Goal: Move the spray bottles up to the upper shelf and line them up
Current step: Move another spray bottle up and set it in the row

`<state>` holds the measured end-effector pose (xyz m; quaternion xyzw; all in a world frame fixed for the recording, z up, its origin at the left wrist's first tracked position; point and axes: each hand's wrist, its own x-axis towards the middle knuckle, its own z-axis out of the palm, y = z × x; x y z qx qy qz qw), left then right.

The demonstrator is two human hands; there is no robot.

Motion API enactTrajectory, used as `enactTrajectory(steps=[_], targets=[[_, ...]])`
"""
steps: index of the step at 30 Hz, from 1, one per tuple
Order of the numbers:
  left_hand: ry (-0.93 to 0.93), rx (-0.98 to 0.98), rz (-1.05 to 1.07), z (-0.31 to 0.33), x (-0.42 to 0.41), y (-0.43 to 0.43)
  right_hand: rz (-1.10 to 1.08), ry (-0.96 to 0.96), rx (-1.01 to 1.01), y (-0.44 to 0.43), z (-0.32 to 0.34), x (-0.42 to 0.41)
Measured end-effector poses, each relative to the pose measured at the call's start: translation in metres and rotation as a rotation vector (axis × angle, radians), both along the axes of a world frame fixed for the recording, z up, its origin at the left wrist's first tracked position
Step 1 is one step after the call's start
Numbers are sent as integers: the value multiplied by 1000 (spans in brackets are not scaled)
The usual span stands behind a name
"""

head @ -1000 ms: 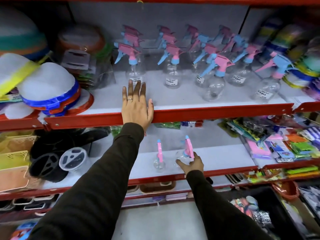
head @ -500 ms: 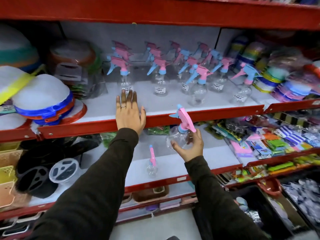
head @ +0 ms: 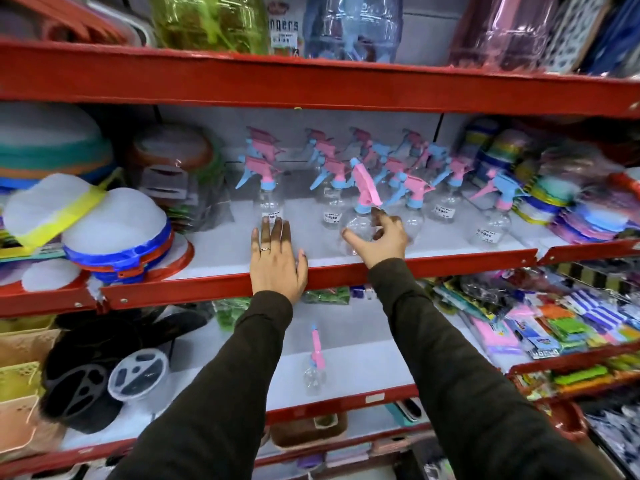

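Note:
My right hand grips a clear spray bottle with a pink and blue trigger head, holding it over the front of the upper shelf. Several matching spray bottles stand in rows further back on that shelf. My left hand lies flat and open on the red front edge of the shelf, just before the leftmost bottle. One more spray bottle stands alone on the lower shelf between my arms.
Stacked white and coloured plastic lids fill the upper shelf's left side, and coloured packets crowd its right. Black round items and baskets sit lower left. Packaged goods lie lower right. Large jars stand on the top shelf.
My right hand has lifted the spray bottle from the lower shelf up to the front of the upper shelf. My left hand has stayed on the shelf edge. The view has tilted upward.

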<state>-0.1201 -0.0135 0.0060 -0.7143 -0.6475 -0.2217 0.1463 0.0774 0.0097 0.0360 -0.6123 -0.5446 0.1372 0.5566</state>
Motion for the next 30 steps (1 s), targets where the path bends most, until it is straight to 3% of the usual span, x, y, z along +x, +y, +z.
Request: enactTrajectory(steps=[9, 16, 23, 30], targets=[[4, 14, -3, -1, 0, 3, 47, 43, -83, 10, -9, 0], [-1, 23, -9, -1, 1, 2, 101, -7, -117, 7, -12, 1], [9, 3, 5, -2, 1, 3, 16, -105, -70, 3, -10, -1], [17, 11, 7, -2, 1, 3, 90, -2, -70, 4, -14, 2]])
